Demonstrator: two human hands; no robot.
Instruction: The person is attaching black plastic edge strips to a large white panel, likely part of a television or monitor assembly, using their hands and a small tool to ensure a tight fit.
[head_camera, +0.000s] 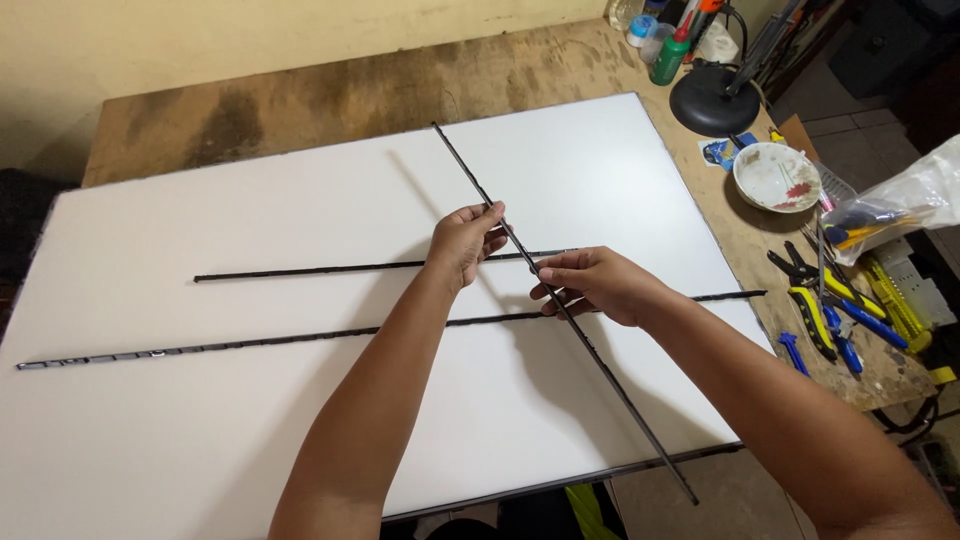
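where both hands meet, left hand (466, 238) and right hand (592, 285) pinch the thin rod (600, 365), fingertips hiding its middle.

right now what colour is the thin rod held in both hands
Black; the thin rod shows best in the head view, against the white board.

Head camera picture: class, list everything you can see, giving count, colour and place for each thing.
Board: one, white, covering the table.
Table: one, brown, stained.
Rods on board: two, black, lying crosswise.
Held rod: one, black, slanting above the board.
Bowl: one, white, right edge.
Pliers: several, yellow and blue handles, right.
Lamp base: one, black, top right.
Bottle: one, green, top right.
Plastic bag: one, clear, far right.
Left hand: holding the rod.
Right hand: holding the rod.
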